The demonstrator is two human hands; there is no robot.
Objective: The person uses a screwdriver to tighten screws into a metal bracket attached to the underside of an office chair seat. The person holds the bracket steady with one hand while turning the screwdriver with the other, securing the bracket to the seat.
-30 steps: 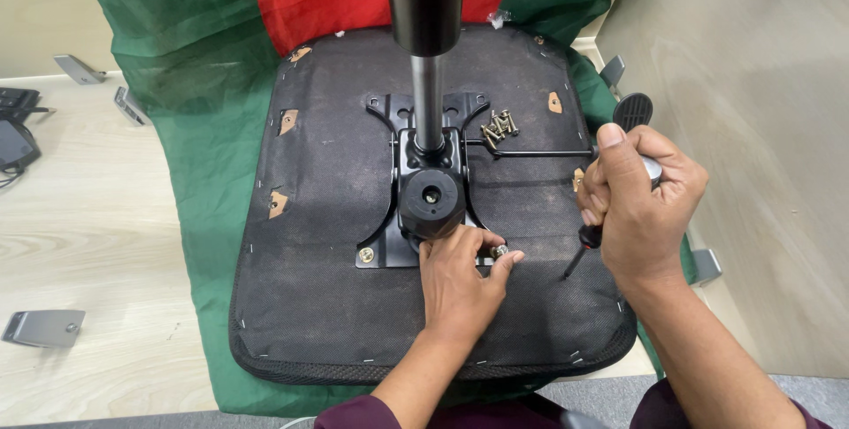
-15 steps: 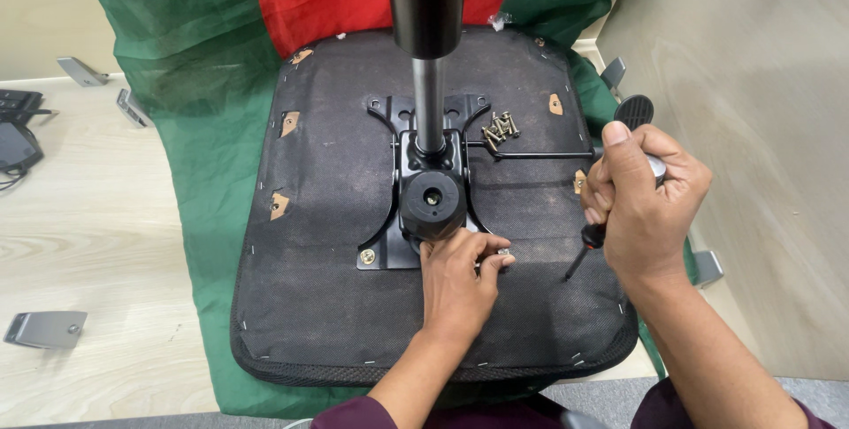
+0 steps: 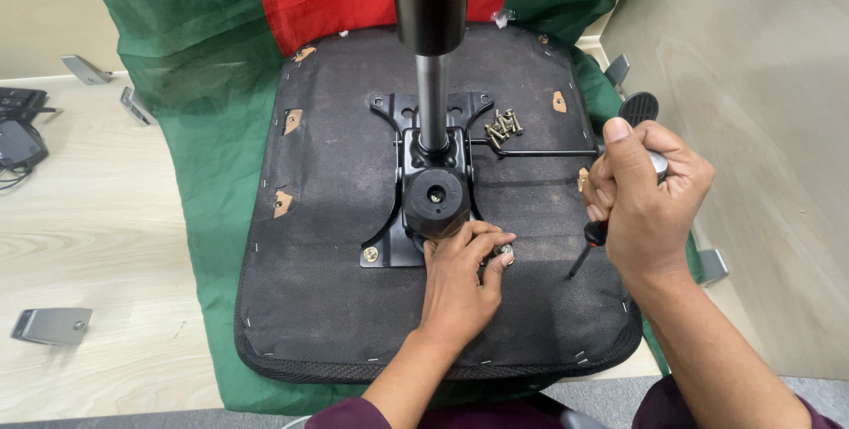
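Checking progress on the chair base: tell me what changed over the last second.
Little changed. The left hand stays at the bolt by the black mounting plate, fingers shifted slightly. The right hand still holds the screwdriver, unmoved. The loose screws and seat underside are unchanged.

Left hand (image 3: 460,283) fingertips pinched, right hand (image 3: 650,195) fisted, raised

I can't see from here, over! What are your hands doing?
Left hand pinching a screw at the black plate. Right hand gripping a screwdriver, tip off the seat. Spare screws lie beyond.
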